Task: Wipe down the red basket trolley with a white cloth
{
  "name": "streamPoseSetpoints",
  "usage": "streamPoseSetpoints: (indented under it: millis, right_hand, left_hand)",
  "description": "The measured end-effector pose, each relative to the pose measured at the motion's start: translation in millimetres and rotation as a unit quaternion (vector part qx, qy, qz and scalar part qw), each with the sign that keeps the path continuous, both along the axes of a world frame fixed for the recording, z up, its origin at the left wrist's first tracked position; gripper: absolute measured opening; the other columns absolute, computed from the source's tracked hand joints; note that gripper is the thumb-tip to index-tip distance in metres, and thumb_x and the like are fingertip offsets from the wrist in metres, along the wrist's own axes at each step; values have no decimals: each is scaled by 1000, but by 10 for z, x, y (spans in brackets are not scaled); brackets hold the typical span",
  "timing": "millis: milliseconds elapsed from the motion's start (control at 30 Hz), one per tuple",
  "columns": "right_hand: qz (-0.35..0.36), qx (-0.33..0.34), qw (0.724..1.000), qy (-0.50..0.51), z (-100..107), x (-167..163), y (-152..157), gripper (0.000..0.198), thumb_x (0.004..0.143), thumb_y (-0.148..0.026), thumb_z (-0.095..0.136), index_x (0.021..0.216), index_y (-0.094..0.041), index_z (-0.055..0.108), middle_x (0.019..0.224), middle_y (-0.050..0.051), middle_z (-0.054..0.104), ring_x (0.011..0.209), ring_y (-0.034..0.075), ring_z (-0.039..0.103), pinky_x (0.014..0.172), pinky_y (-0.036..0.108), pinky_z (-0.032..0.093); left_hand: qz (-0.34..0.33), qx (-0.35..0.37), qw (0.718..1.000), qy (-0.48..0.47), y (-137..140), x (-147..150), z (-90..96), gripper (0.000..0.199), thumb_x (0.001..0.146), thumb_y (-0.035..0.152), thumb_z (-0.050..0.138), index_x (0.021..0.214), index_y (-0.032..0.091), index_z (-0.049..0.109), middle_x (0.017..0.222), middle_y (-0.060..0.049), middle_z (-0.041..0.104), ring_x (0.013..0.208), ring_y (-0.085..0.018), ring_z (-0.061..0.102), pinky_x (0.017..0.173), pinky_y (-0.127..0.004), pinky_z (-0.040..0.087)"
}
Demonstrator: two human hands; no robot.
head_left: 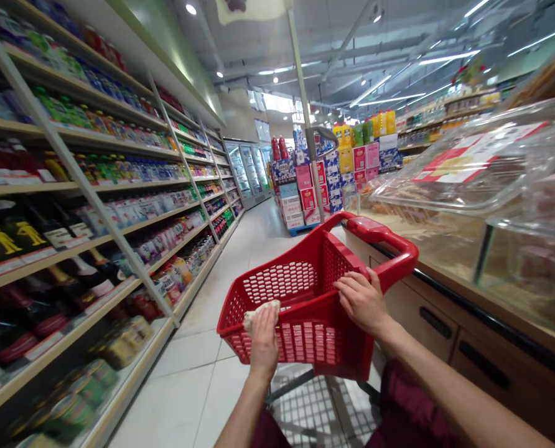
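Observation:
A red plastic shopping cart [305, 314] stands side-on before me, its handle toward the right. My left hand [264, 336] is closed on a pale, crumpled cloth [254, 318], pressed on the basket's near rim toward its front end. Farther right, my right hand [359, 298] grips the same near rim beside the handle, fingers curled over the edge. Inside, the visible part of the basket shows only red perforated walls.
Shelves [137, 230] of bottles and cans line the left. A glass counter [529, 261] with clear food packs [473, 155] runs along the right. Stacked drink cartons [315, 186] and a metal post [300, 81] stand ahead. Pale tiled floor [240, 267] stretches toward glass-door fridges [247, 168].

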State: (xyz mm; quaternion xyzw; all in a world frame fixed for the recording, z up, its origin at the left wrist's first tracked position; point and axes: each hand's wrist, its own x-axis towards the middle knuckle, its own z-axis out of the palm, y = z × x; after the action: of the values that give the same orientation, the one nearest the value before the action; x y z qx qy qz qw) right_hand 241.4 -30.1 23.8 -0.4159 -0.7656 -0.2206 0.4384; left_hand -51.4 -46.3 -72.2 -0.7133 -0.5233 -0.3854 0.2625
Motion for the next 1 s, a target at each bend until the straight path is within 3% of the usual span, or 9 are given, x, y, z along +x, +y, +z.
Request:
streamPoseSetpoints:
  millis: [67,233,367,467,600,667,800,867,1000]
  right_hand:
    - [3,-3,1000,-6,1,23,14,22,82,-22,45,93,-23,64,95,0,66,98,19,51,101,42,11]
    - [6,-4,1000,-3,-1,15,22,22,82,-23,45,92,-23,64,95,0,66,97,19,52,101,42,12]
    - [2,-3,1000,-2,5,21,29,22,83,-23,44,91,-23,64,94,0,67,97,19,52,101,42,12]
    - [1,-3,1000,-13,13,67,42,22,82,-23,45,93,-23,64,95,-1,67,97,19,52,101,41,12]
    - [-2,3,1000,-4,20,87,45,21,82,-24,46,91,-24,64,94,-1,67,96,19,52,101,41,13]
    - [-12,7,1000,15,23,71,44,20,82,-24,46,88,-24,65,91,-1,67,94,18,53,100,41,13]
    - [-15,8,1000,15,28,71,47,22,82,-23,44,87,-24,66,89,0,68,92,19,54,100,43,12]
    - [-7,5,1000,-4,28,92,45,22,82,-23,44,89,-24,65,92,0,67,93,19,53,100,43,12]
    - [0,-5,1000,-10,0,103,47,22,82,-23,45,92,-24,64,95,0,66,95,19,52,101,43,12]
  left_hand:
    - [1,-24,1000,12,-22,-29,19,55,75,5,31,128,22,35,123,-9,50,119,-21,39,100,-48,28]
    - [113,-1,992,-63,-11,-241,-11,50,74,9,37,123,20,41,122,-13,50,120,-28,37,94,-55,31]
    - [6,-4,1000,-15,60,55,13,56,74,4,34,127,19,35,121,-10,52,119,-21,40,99,-48,31]
    - [-29,-15,999,6,22,-25,6,57,73,1,30,127,20,35,122,-8,51,118,-18,41,100,-44,33]
    - [93,27,992,-83,-109,-545,-105,58,72,2,31,127,20,37,119,-9,53,118,-21,41,98,-47,36]
    - [105,37,988,-105,-122,-560,-134,61,71,2,31,129,21,34,122,-8,51,120,-21,39,100,-47,34]
    - [-24,3,1000,-20,-31,-41,-57,62,73,0,29,131,22,29,129,-7,44,123,-18,35,103,-44,31]
    - [-58,-10,998,20,2,80,-11,62,74,0,27,131,22,28,130,-7,43,123,-17,35,102,-41,33]
    - [55,32,997,-43,-21,-300,-47,58,76,3,30,130,22,30,121,-8,52,119,-19,40,98,-43,37]
